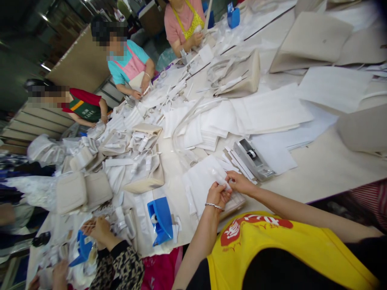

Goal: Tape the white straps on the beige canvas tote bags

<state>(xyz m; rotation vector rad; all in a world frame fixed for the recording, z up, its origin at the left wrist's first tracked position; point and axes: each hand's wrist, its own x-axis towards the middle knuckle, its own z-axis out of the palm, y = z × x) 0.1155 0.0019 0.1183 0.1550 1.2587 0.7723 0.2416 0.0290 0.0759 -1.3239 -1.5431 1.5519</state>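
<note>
We hold a small white piece (220, 177) between both hands, just above the bench (320, 173) and over a stack of white sheets (201, 179). Our left hand (218, 196), with a thin bracelet (214, 206) on the wrist, is closed on the lower end of the piece with thumb and fingers together. Our right hand (240, 182) pinches the upper end from the other side. The piece seems to be soft, perhaps folded cloth or a clear wrapper; we cannot tell exactly, because it is small and partly hidden by the fingers.

To do this step well, we think both pinches should stay close to the edges, so that the middle of the piece stays flat and visible. A light grip seems better, because such material creases easily. It also helps to keep the work over the stack, so that a dropped piece is not lost among the other white things.

The grey tape dispenser (252, 158) lies just beside the right hand, near enough to reach. A blue tape dispenser (160, 219) stands more to the left, near a co-worker's hand (98, 229), and we should leave that side to this person.
</note>
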